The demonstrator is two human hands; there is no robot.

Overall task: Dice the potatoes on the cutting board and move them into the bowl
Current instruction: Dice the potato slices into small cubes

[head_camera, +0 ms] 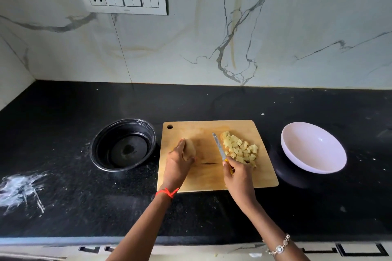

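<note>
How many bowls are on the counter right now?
2: a black bowl just left of the cutting board, and a white bowl to its right. No others show.

A red thread [167, 192] is tied round the wrist of the left hand [178, 163], knotted, with short loose ends sticking out. The right hand [238, 172] has a silvery wrist bracelet [279, 247] of round, stone-set links with one larger round piece. Both forearms are bare.
</note>
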